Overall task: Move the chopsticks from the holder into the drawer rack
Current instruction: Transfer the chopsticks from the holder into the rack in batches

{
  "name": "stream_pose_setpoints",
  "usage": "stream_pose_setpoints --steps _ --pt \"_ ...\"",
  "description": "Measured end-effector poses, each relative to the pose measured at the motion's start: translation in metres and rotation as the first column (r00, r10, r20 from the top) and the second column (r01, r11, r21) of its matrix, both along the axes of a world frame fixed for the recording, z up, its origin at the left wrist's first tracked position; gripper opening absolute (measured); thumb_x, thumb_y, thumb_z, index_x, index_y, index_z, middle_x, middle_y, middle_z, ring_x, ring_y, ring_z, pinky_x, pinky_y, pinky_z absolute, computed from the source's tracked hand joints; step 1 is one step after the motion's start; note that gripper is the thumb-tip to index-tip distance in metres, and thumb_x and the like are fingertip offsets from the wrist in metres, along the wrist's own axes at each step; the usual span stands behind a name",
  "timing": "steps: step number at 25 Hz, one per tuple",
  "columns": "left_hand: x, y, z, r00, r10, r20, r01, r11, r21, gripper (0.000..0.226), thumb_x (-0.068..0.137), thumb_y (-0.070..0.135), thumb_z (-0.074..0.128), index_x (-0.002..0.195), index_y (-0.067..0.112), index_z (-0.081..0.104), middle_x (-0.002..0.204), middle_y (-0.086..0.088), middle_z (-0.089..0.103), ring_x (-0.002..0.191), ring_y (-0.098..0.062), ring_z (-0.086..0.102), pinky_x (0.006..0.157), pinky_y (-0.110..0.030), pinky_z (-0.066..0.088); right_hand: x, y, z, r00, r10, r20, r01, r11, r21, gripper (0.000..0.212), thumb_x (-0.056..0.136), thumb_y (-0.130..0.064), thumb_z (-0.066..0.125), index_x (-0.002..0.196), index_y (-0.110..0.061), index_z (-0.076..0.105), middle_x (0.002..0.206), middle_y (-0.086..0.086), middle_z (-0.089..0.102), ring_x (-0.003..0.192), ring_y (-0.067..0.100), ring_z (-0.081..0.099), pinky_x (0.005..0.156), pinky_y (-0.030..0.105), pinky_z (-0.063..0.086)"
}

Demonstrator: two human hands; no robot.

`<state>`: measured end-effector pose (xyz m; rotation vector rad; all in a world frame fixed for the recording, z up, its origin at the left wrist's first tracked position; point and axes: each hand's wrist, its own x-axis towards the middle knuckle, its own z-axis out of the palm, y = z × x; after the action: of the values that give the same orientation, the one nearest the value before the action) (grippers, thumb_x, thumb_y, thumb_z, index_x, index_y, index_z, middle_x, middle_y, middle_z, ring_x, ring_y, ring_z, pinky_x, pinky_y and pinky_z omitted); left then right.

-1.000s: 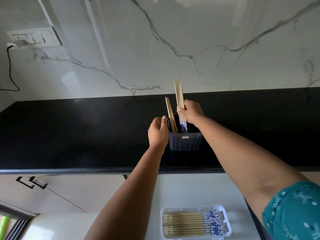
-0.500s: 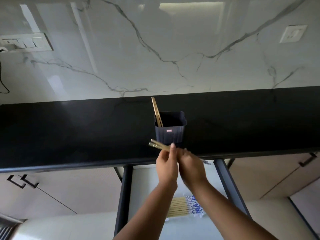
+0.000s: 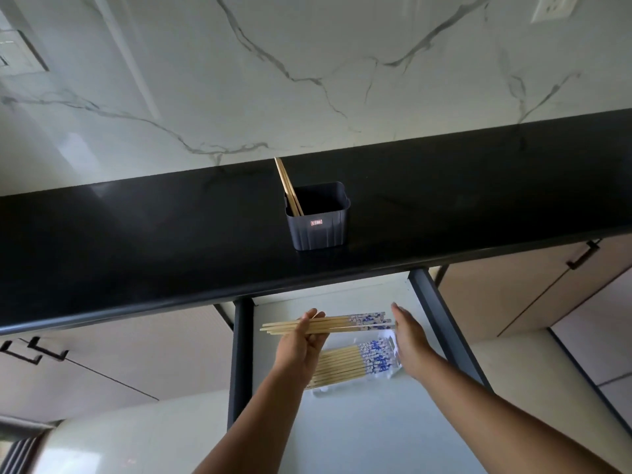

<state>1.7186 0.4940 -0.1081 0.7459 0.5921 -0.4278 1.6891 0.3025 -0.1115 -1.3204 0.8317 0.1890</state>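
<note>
A dark plastic holder (image 3: 318, 227) stands on the black countertop (image 3: 136, 241) with two wooden chopsticks (image 3: 287, 186) leaning in its left corner. My left hand (image 3: 302, 343) grips a bundle of wooden chopsticks with blue-patterned ends (image 3: 349, 323), held level above the open drawer. My right hand (image 3: 408, 336) is flat with fingers straight, touching the patterned tips of that bundle. Below them, a clear rack (image 3: 393, 364) in the drawer holds several chopsticks (image 3: 345, 366) laid side by side.
The drawer's pale floor (image 3: 369, 422) is framed by dark side rails (image 3: 241, 354). Cabinet doors with black handles (image 3: 581, 258) flank it. A marble wall with a socket (image 3: 550, 8) rises behind the counter.
The bundle came out of the holder and down past the counter edge to above the drawer. It now rests in my left hand, and my right hand has let go and flattened against the tips.
</note>
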Motion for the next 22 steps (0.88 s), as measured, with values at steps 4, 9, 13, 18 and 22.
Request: stream_pose_setpoints --steps 4,9,13,18,22 --pt "-0.013 -0.014 -0.016 1.000 -0.004 -0.018 0.003 0.998 -0.059 0.023 0.100 0.008 0.043 0.102 -0.004 0.062 0.103 -0.022 0.065 0.096 -0.030 0.065 0.083 -0.041 0.054 0.007 0.012 -0.002 0.999 0.026 -0.020 -0.023 0.984 0.179 0.040 0.100 -0.031 0.046 0.130 -0.006 0.050 0.132 0.017 0.057 0.100 0.021 0.059 0.089 0.032 0.047" --pt "-0.013 -0.008 -0.033 0.995 0.064 -0.083 -0.067 0.997 -0.039 0.022 0.100 0.008 0.043 0.099 -0.003 0.062 0.098 -0.019 0.063 0.088 -0.025 0.061 0.068 -0.033 0.060 -0.007 0.004 -0.021 0.837 0.533 -0.124 -0.457 0.555 -0.695 0.069 0.093 -0.011 0.051 0.153 -0.011 0.016 0.159 0.011 0.019 0.147 0.027 0.020 0.119 0.039 0.022" --pt "-0.022 -0.029 -0.047 0.995 -0.021 -0.098 0.013 0.996 -0.085 0.019 0.098 0.004 0.044 0.103 -0.003 0.061 0.095 -0.020 0.063 0.092 -0.028 0.061 0.071 -0.035 0.062 -0.014 0.018 -0.042 0.453 0.798 -0.397 -0.395 -0.220 -0.892 0.059 0.085 -0.005 0.043 0.143 -0.012 0.033 0.135 0.007 0.050 0.128 0.028 0.045 0.111 0.040 0.032" --pt "-0.001 0.001 -0.057 0.973 0.140 -0.184 -0.140 0.990 0.013 0.020 0.097 0.000 0.042 0.109 -0.005 0.057 0.092 -0.019 0.062 0.088 -0.028 0.063 0.065 -0.031 0.060 0.005 -0.001 -0.057 0.378 0.739 -0.558 -0.398 -0.414 -0.819 0.040 0.084 0.002 0.040 0.122 -0.012 0.045 0.113 0.006 0.058 0.105 0.027 0.054 0.092 0.038 0.042" --pt "0.012 0.065 -0.081 0.926 0.296 -0.236 -0.213 0.923 0.320 0.034 0.100 0.002 0.033 0.128 -0.006 0.051 0.110 -0.018 0.065 0.111 -0.032 0.062 0.090 -0.036 0.050 0.008 -0.013 -0.077 0.374 0.677 -0.634 -0.334 -0.539 -0.773 0.041 0.081 -0.005 0.057 0.121 -0.012 0.054 0.107 0.005 0.062 0.103 0.024 0.058 0.095 0.033 0.044"
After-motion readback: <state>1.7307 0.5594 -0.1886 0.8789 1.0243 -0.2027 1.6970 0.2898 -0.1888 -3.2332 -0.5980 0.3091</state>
